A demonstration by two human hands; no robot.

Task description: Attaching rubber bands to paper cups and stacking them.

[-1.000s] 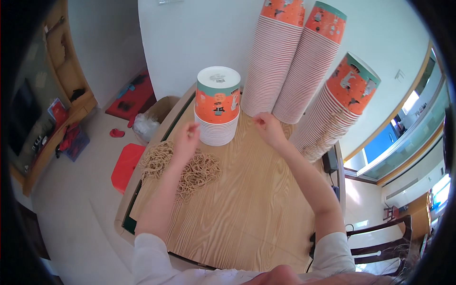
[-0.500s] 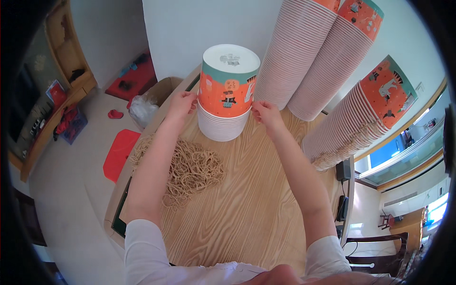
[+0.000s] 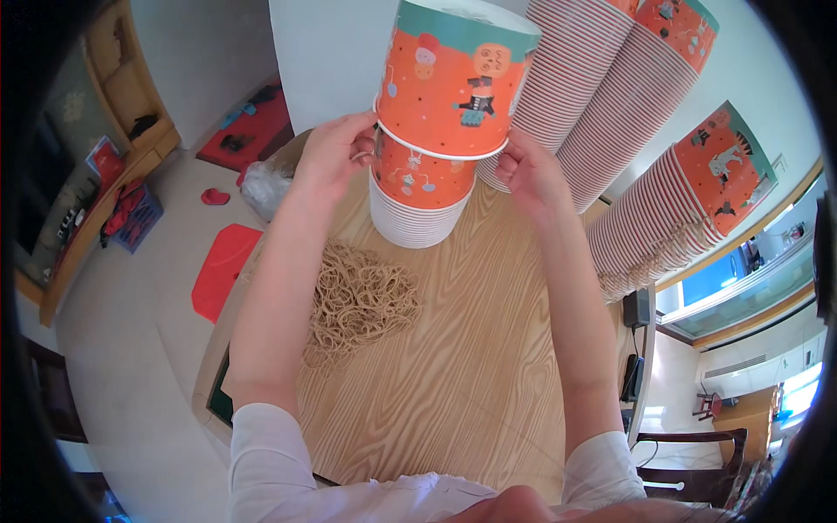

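An upside-down orange paper cup with a teal band (image 3: pixel 453 78) is raised a little off a short stack of the same cups (image 3: pixel 417 205) that stands on the wooden table (image 3: pixel 453 375). My left hand (image 3: pixel 336 152) grips the lifted cup's rim on the left. On the right side my right hand (image 3: pixel 527 170) holds the same rim. A heap of tan rubber bands (image 3: pixel 357 301) lies on the table below my left forearm.
Long leaning stacks of cups (image 3: pixel 610 96) rest against the white wall at the back, with another stack (image 3: pixel 689 209) to the right. A black plug adapter (image 3: pixel 635 307) sits at the table's right edge. Red mats (image 3: pixel 222 270) lie on the floor left.
Both hands have lifted the top cup off the short stack and toward the camera. The view has closed in on the cups.
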